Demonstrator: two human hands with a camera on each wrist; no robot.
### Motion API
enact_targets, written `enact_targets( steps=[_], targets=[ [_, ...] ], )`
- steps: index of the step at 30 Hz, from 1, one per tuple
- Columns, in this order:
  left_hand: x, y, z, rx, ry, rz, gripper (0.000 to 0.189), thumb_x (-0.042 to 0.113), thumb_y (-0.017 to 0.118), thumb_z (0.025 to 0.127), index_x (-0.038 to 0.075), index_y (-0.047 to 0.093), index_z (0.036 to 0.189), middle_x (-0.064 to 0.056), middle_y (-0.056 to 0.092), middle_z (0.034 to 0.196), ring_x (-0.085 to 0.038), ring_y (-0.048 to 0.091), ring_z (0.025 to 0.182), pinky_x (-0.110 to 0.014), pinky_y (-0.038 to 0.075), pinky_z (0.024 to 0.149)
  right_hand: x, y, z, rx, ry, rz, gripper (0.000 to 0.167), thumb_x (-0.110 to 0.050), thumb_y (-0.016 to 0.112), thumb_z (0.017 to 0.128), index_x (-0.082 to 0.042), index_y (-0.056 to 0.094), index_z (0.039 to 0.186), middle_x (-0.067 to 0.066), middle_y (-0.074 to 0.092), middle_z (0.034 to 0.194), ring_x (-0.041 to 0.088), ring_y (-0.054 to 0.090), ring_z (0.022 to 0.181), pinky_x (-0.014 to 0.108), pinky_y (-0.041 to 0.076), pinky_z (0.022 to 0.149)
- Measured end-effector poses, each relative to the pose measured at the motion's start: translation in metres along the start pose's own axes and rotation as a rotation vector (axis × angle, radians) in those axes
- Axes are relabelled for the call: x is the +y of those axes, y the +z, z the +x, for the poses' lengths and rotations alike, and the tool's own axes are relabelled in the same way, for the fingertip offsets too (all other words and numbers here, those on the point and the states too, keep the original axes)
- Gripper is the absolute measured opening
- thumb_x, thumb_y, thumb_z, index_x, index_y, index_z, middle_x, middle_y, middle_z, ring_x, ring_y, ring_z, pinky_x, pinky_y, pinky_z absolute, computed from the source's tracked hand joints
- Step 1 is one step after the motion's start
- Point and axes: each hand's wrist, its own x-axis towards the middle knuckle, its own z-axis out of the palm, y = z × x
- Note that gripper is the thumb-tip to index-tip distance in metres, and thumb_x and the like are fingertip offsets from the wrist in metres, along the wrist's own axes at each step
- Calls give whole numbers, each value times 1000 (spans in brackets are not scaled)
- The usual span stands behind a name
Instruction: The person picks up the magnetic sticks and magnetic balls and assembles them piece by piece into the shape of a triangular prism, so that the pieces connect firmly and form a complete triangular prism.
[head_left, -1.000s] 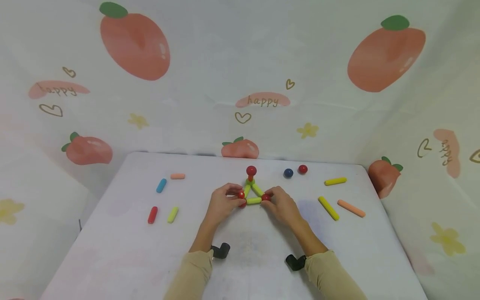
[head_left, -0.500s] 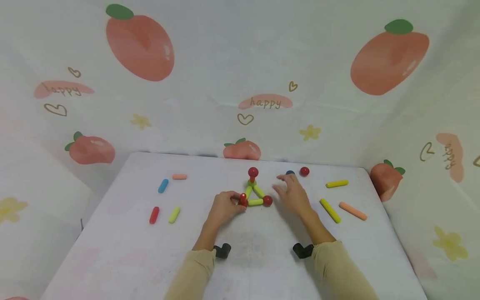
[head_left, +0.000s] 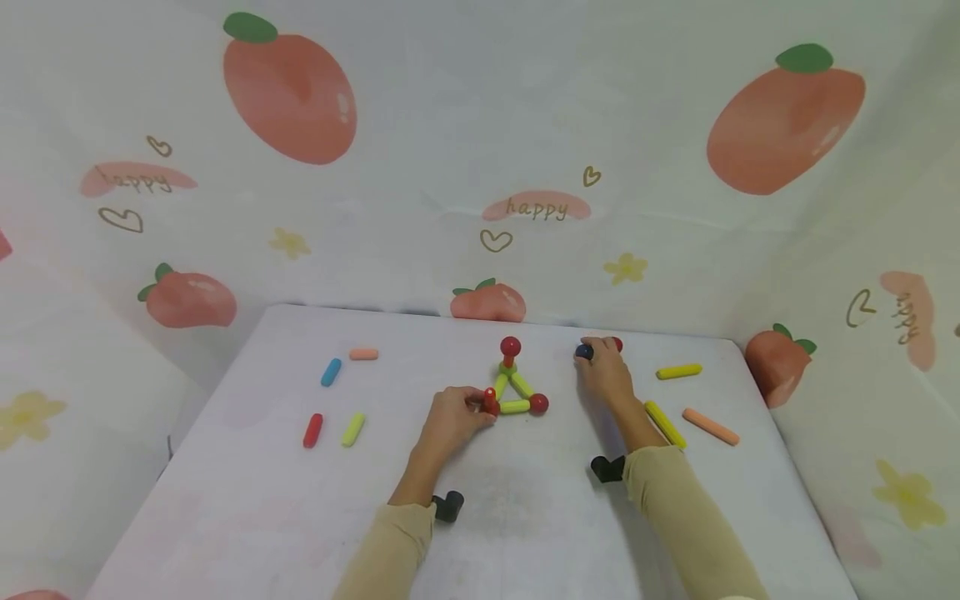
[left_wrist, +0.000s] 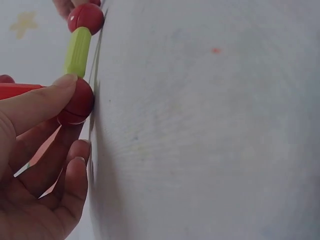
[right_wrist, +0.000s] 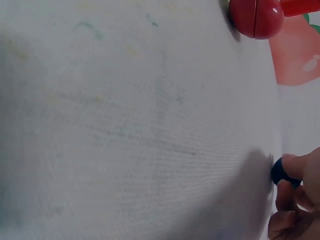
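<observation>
Triangle frame (head_left: 515, 407): flat on the white table (head_left: 517, 533), near its middle, three lime rods (head_left: 522, 385) joined by balls at the corners; lying flat seems to let it support its upright parts.
Front-left ball (head_left: 492, 407): red, at the corner nearest the left hand, with a short red rod (head_left: 490, 393) standing up from it.
Left hand (head_left: 452, 417): grips that corner, thumb on the ball and fingers around its far side, presumably to keep the frame from sliding or tipping.
Front-right corner: a plain red ball (head_left: 538, 404), touched by neither hand.
Back corner: a green joint (head_left: 507, 369) bearing an upright rod (head_left: 508, 360) capped by a red ball.
Blue ball (head_left: 584, 353): towards the table's far edge, right of the frame and apart from it.
Right hand (head_left: 606, 371): pinches it from the near right side; whether the ball is raised at all, I cannot tell.
Spare red ball (head_left: 617, 343): just beyond the right hand, partly covered by it.
Loose sticks, left: peach (head_left: 363, 354), blue (head_left: 331, 372), red (head_left: 312, 431) and lime (head_left: 353, 430), spread apart, likely for easy picking.
Loose sticks, right: two yellow (head_left: 665, 425) and one orange (head_left: 711, 426), longer-looking, perhaps sorted by length.
Backdrop: peach-printed cloth (head_left: 420, 150).
</observation>
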Motion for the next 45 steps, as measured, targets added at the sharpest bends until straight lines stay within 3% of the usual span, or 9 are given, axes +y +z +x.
enact_targets(
  steps=[5,10,16,20,24,28,38,41,45],
  targets=[
    [0,0,1,-4,0,7,37,21,86,82,11,75,116,-1,72,96,-19,58,90,-31,53,79,-9,-3,-7,134,-28,88,44,-22,63,101,-5,56,141,22,54,135,42,59,122,55,47,107],
    [-1,-2,1,-5,1,0,37,22,87,81,12,76,115,-1,73,98,-20,59,92,-33,55,82,-40,-13,-28,273,-213,227,43,-24,73,95,-7,63,133,14,62,119,27,56,83,34,51,73],
    [-2,-3,3,-3,1,5,36,22,87,81,12,77,114,-1,74,99,-20,59,93,-34,54,84,-77,-9,-57,154,-437,304,42,-21,77,92,-15,64,132,4,65,112,12,47,68,19,45,58],
    [-2,-2,3,0,15,7,36,23,87,81,12,77,114,-1,74,96,-19,58,91,-33,53,82,-88,5,-66,45,-514,348,43,-16,77,91,-12,64,131,3,66,114,9,46,64,20,45,55],
    [-4,-1,2,10,59,16,34,23,87,81,11,78,112,-1,76,95,-19,59,89,-33,52,79,-94,18,-71,3,-549,374,43,-13,78,90,-11,64,130,3,66,113,8,46,67,18,44,58],
    [-6,0,2,20,106,14,33,22,87,81,9,78,110,-4,78,97,-18,63,88,-36,56,82,-99,24,-74,-19,-560,405,44,-12,79,89,-12,64,130,3,66,112,11,49,71,18,46,61],
    [-9,-1,3,23,122,-21,31,19,87,81,7,77,108,-6,79,96,-16,67,84,-37,59,85,-95,32,-74,-78,-541,379,42,-19,74,94,-14,62,134,2,66,114,14,50,69,18,45,60],
    [-8,-1,3,23,125,-20,32,18,88,80,7,77,108,-6,79,97,-16,68,85,-37,58,85,-89,28,-73,-81,-442,342,41,-22,71,97,-14,62,136,5,66,120,19,52,73,24,48,64],
    [-7,-1,3,22,114,-16,34,17,89,78,7,77,109,-6,78,99,-17,67,88,-38,57,85,-76,24,-73,-119,-211,186,40,-25,71,96,-11,63,133,10,61,120,20,58,85,31,52,76]
  ],
)
